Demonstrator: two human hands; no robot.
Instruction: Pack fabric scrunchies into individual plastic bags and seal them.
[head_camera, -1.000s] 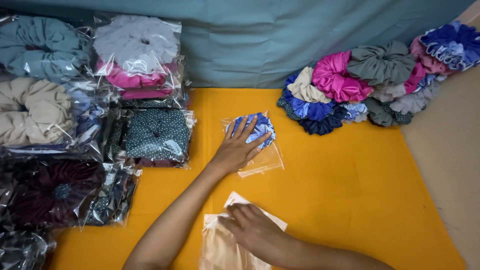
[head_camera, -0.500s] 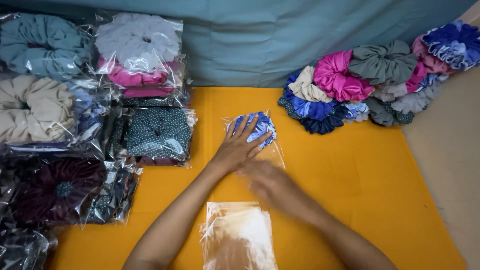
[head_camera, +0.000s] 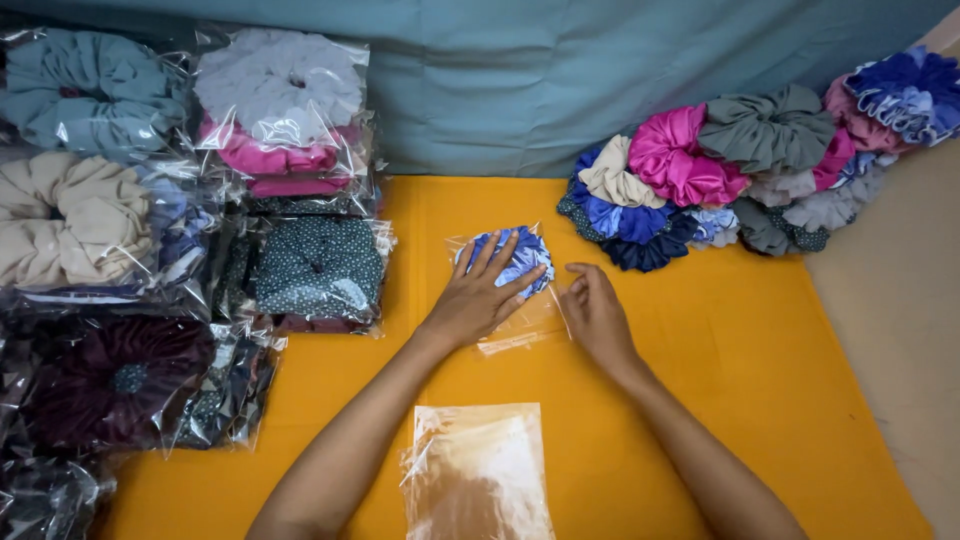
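Left hand (head_camera: 478, 292) lies flat, fingers spread, palm down on a blue patterned scrunchie (head_camera: 520, 255) inside a clear bag (head_camera: 512, 322), pinning it to the orange tabletop (head_camera: 720, 380) so the slippery plastic doesn't slide. Right hand (head_camera: 595, 310) sits just beside the bag's right edge, fingers loosely curled, thumb and forefinger at the plastic; can't tell whether they actually pinch it, prob. just touching. Near the person's body, between the forearms, 1 stack of empty clear bags (head_camera: 478, 470) lies flat within easy reach. Right of the hands, a loose pile of unbagged scrunchies (head_camera: 740, 170) leans on the teal backdrop (head_camera: 500, 90), approx. 12–14 by count: pink, grey, beige, navy, blue prints. Left side holds bagged scrunchies (head_camera: 300, 180) stacked in overlapping piles, kept apart from the loose ones; approx. 10 show, incl. white, pink, teal, cream, dotted green, maroon.
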